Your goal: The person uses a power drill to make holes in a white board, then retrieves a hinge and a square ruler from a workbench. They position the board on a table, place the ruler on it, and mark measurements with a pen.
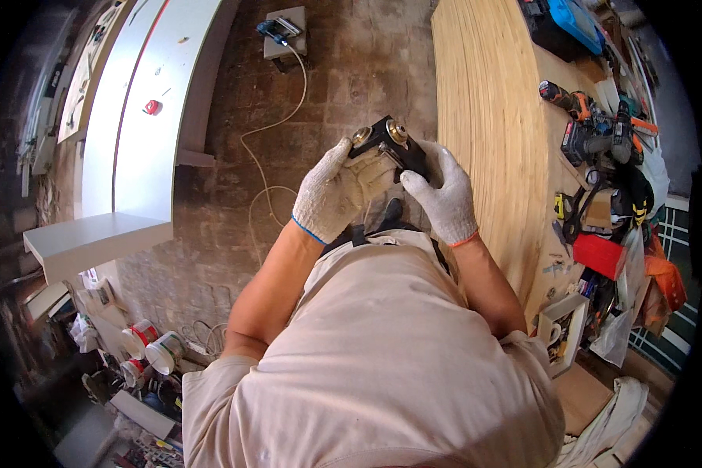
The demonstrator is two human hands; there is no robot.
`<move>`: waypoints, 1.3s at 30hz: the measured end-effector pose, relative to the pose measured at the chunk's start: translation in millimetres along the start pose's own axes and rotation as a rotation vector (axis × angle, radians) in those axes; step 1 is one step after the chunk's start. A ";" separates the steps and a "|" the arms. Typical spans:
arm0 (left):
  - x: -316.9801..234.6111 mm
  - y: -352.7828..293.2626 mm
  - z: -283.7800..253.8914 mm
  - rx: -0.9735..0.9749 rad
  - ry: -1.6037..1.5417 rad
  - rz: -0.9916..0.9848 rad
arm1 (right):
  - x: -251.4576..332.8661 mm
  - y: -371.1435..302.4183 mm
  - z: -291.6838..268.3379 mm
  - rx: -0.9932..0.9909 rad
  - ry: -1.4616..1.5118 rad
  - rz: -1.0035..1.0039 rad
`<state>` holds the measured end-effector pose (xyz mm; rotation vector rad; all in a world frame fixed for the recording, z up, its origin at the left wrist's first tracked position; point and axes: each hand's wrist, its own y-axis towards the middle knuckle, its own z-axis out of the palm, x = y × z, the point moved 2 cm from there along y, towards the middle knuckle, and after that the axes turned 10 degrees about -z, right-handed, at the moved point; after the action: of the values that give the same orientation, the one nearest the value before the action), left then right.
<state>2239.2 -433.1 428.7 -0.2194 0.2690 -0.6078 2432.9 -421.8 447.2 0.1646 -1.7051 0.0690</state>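
In front of my body I hold up a black tool (381,129) with two round brass-coloured knobs on its upper side; its exact kind I cannot make out. My left hand (327,189), in a white knit glove with a blue cuff, supports the left end, thumb near one knob and fingers beneath. My right hand (446,195), in a matching glove with an orange-red cuff, grips the tool's right end with its thumb on the near side. A bright metal part shows on the tool between the hands. The fingers partly hide its underside.
On my right runs a long wooden board (487,101), with cordless drills (577,117) and other tools beyond it. A white panel assembly (152,117) bears a red tape measure (151,107). Ahead, a blue power tool (273,31) sits on a low block, its cord (277,123) across the floor. Buckets (165,352) stand lower left.
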 end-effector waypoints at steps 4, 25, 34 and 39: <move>-6.7 0.2 -1.5 -0.088 0.143 0.018 | -3.2 -0.1 4.1 0.053 0.067 0.025; -16.3 -7.7 9.1 -0.358 0.749 0.356 | -16.2 -7.2 4.9 0.135 0.722 0.246; -17.7 -12.5 28.1 -0.244 0.771 0.335 | -4.1 -6.4 15.1 0.060 0.362 0.013; -19.6 -20.4 31.4 -0.157 0.709 0.306 | -9.7 -1.8 12.0 0.109 0.080 -0.040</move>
<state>2222.8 -434.0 467.6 -0.1019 1.0186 -0.3402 2422.7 -424.6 435.8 0.2738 -1.6184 0.1371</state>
